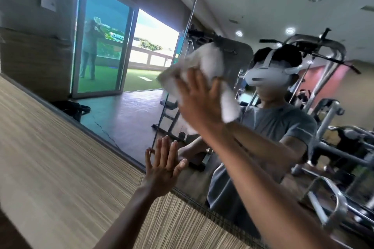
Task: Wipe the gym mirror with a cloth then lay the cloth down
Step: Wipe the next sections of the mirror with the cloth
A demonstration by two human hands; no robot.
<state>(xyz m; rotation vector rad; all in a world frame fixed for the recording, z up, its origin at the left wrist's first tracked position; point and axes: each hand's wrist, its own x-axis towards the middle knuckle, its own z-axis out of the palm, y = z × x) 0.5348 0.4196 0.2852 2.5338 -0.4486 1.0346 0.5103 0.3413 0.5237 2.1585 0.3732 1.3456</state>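
On the mirror (283, 5), at head height in the right-hand panel: one white cloth (210, 66), bunched and motion-blurred, with one loose end hanging down past the wrist. The right hand (198, 102) is flat on it, fingers spread wide and straight, palm pressing the cloth to the glass. It's a press, not a curled grip.

The left hand (164, 165) sits lower, near the mirror's bottom edge just beside the vertical seam. Its fingers are straight and close together with the tips on the glass, and it holds nothing. That makes two hands in view, one cloth, and only the right hand on it.

The mirror has two panels, split by one slanted seam (182, 46). The right panel reflects one person in a grey t-shirt and white headset (269, 74), with gym machines (327, 119) behind. The left panel reflects one sliding glass door (105, 46) and grass outside.

A wood-grain wall panel (60, 157) runs below the mirror.
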